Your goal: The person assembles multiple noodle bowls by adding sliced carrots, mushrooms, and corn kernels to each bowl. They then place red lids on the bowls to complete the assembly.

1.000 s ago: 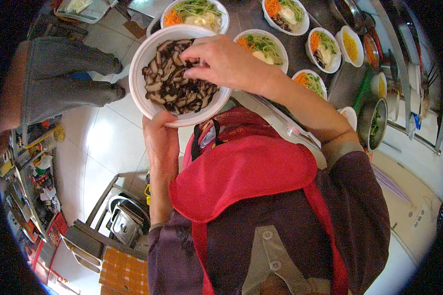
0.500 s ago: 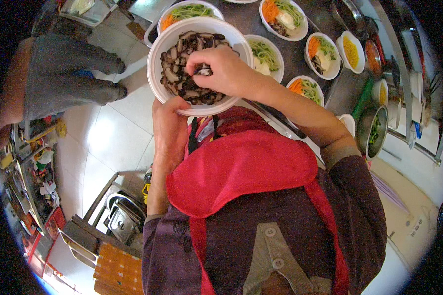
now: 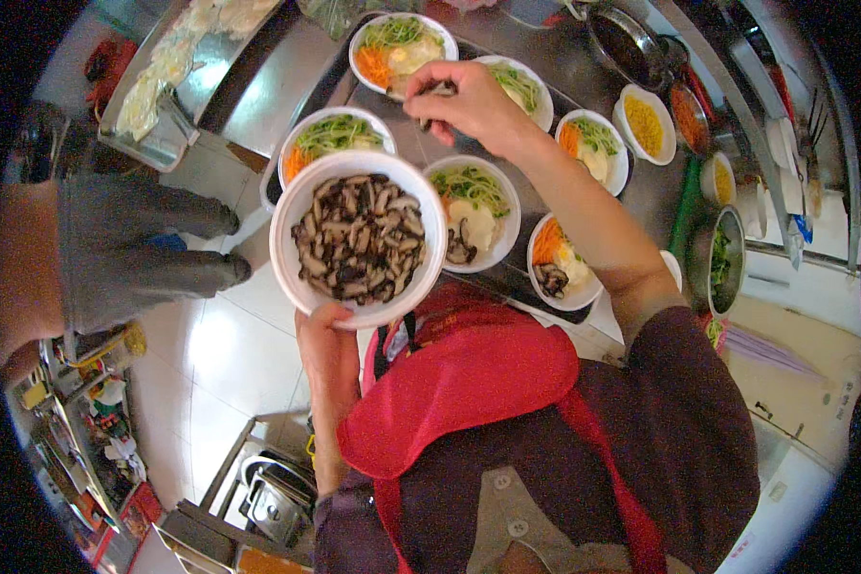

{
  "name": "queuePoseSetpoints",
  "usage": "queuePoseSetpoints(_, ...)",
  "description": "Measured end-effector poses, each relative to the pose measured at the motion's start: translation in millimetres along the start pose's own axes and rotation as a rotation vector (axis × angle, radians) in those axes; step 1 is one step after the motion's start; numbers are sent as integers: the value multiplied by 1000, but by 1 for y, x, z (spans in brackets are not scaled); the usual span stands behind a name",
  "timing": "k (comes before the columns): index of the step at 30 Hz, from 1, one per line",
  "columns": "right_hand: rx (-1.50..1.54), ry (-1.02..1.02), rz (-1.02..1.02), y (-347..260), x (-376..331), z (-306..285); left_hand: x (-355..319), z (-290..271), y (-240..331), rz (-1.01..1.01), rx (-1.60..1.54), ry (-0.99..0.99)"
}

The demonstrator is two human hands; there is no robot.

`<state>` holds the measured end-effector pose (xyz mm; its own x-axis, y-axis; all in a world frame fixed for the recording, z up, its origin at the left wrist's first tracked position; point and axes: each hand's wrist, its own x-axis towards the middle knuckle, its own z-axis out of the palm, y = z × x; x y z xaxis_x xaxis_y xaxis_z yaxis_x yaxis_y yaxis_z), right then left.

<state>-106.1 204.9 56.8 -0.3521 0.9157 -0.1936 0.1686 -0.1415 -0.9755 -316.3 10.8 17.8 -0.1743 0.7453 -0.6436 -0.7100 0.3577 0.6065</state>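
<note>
My left hand grips the near rim of a large white bowl, thumb on the edge, fingers beneath. Sliced dark mushrooms fill it. Farther out, my right hand pinches a few mushroom slices over the near edge of a white bowl with carrot shreds, green sprouts and egg. Another such bowl stands at the left, partly behind the mushroom bowl. Mushrooms lie beside egg and sprouts in the middle bowl and in a bowl at the right.
Two more filled bowls, one at the back and one at the right, stand on the dark counter. Beyond are a dish of yellow strips and a steel bowl of greens. A tray of fried eggs and a person's grey-clad legs are at left.
My right hand has come out of the mushroom bowl and reached to the far bowl with slices in its fingers. The view has shifted, showing more of the counter's far side.
</note>
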Motion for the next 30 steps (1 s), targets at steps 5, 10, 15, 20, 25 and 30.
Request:
queuePoseSetpoints(5,-336,99,-210,74,91,-31,-7,-7,4,21,18,191)
queuePoseSetpoints(10,-849,-62,-444,107,129,-49,-9,-17,6,20,46,171)
queuePoseSetpoints(15,-1031,-157,-571,103,127,-48,-5,-19,5,17,3,194)
queuePoseSetpoints(20,-907,-9,-402,102,120,-66,-5,-13,8,13,3,211)
queuePoseSetpoints(25,-962,253,-291,118,128,-75,-3,-17,13,18,66,234)
queuePoseSetpoints(30,-1070,73,-348,115,120,-59,-9,-4,20,-32,204,277)
